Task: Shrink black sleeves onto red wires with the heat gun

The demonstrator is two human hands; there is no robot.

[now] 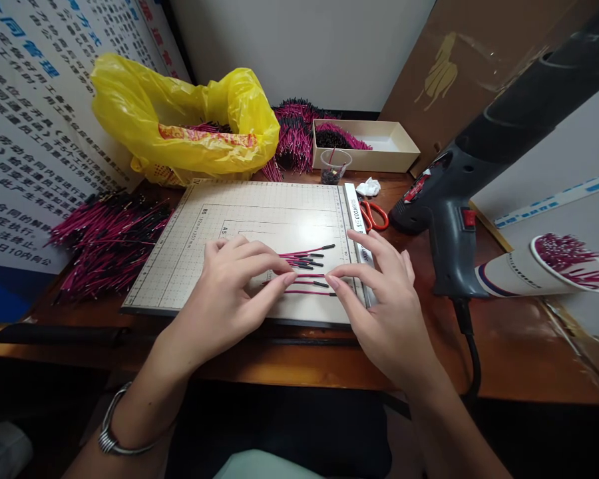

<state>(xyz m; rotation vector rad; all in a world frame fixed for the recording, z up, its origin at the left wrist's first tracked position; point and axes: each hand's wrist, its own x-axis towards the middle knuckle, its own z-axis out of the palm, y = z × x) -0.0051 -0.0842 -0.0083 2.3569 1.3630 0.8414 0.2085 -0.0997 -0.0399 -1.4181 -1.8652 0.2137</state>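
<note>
A short magenta wire [309,275] stretches between my two hands, just over the paper trimmer board [274,206]. The thumb and forefinger of my left hand [242,279] pinch it at the left. At its right end, my right hand [379,286] pinches it between thumb and forefinger, hiding the tip. Several more magenta wires with black sleeved ends [312,256] lie on the board, behind and in front of the held one. My left hand partly covers their left ends.
Wire piles [114,239] lie left of the board. Behind it are a yellow bag [190,156], an open box [374,159] and a clear cup [335,174]. Red-handled scissors [374,215], a heat gun [452,233] and a paper cup of magenta pieces [519,271] stand right.
</note>
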